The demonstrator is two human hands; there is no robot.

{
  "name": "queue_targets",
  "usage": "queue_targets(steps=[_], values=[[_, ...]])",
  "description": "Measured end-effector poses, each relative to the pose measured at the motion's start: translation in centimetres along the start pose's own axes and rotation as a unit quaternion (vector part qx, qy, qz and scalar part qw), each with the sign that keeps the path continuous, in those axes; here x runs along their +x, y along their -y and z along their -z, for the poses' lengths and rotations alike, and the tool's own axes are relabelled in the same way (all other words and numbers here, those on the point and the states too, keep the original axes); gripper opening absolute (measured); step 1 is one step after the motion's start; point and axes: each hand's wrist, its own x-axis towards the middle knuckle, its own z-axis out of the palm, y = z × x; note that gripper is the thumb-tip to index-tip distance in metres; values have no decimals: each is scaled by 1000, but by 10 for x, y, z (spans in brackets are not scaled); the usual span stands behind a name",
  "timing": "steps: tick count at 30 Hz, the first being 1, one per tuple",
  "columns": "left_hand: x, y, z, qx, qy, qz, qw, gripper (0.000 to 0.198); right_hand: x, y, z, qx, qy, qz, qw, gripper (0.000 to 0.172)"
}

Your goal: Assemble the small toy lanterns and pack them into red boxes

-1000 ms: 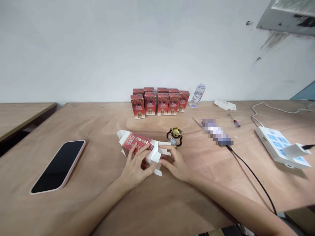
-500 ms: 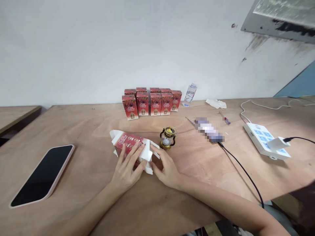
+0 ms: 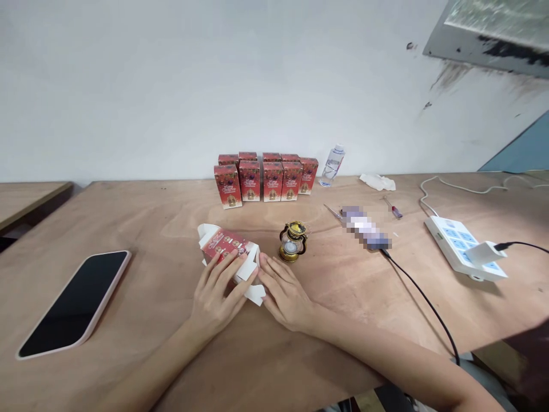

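Observation:
A red and white cardboard gift box (image 3: 226, 243) lies on its side on the table, with white flaps sticking out at both ends. My left hand (image 3: 217, 294) holds it down, fingers over the printed face and thumb along the right end. At that same end my right hand (image 3: 285, 292) presses against the white flaps, its fingers close together; the fingertips partly cover the end. Just beyond my right hand stands a small gold and black lantern (image 3: 292, 241) with a clear middle, touched by neither hand.
Several upright red boxes (image 3: 261, 180) stand along the wall, with a clear bottle (image 3: 333, 166) beside them. To the right are a tissue (image 3: 377, 182), a screwdriver (image 3: 393, 209), a blurred cabled device (image 3: 364, 228) and a white power strip (image 3: 463, 243). A phone (image 3: 75, 303) lies left.
My right hand has moved slightly left, and its fingers have come together over the flap at the box's right end. The box's far-left end has turned slightly toward the right.

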Motion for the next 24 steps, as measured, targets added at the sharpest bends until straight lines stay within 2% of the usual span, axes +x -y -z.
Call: queue_targets(steps=[3,8,10,13,15,17,21,24], values=[[-1,1,1,9,-4,4,1000,35,1,0,2,-36,5,20,999,43],[-1,1,1,10,-13,14,1000,38,4,4,5,-51,-14,69,996,50],[0,1,1,16,-22,22,999,37,6,6,5,-48,-44,85,994,38],[2,1,1,23,-28,18,999,30,7,6,6,-39,-105,58,992,17],[3,1,2,17,-32,13,999,23,8,5,5,-21,-145,43,988,13],[3,0,2,11,-39,8,999,20,8,2,4,1,-168,58,984,13],[3,0,1,7,-38,0,999,20,7,-5,1,7,-145,118,982,18],[0,1,0,11,-44,10,999,21,6,-7,-1,9,-128,125,984,18]])
